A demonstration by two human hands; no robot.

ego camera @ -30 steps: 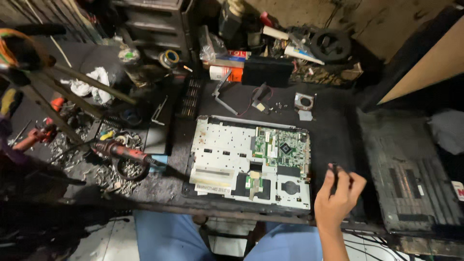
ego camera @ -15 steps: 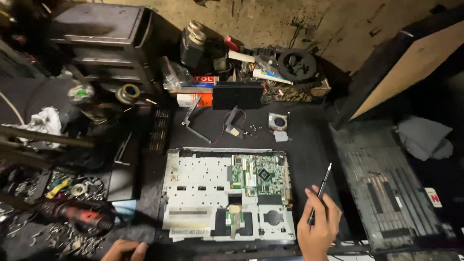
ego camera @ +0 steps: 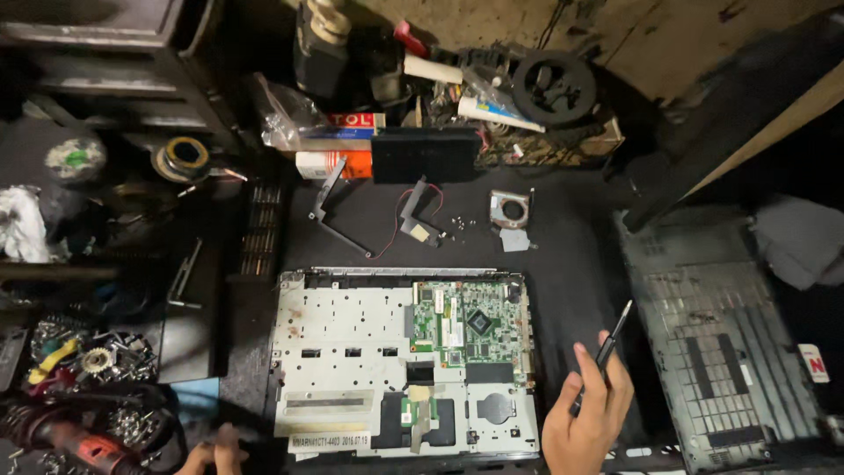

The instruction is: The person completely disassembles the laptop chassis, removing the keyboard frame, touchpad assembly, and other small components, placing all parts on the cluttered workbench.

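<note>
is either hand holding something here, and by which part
The right hand holds a thin black screwdriver by its lower handle end, tip pointing up and away. The left hand shows only its fingertips at the bottom edge, apparently empty.

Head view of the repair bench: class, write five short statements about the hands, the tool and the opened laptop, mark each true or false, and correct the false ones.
1. The right hand holds a slim dark screwdriver. True.
2. The screwdriver tip touches the green circuit board. False: it points up over the dark mat, right of the laptop chassis.
3. The left hand shows at the bottom edge, left of the chassis. True.
4. The circuit board fills the chassis's left half. False: upper right part.
5. A small fan part lies beyond the chassis. True.
</note>
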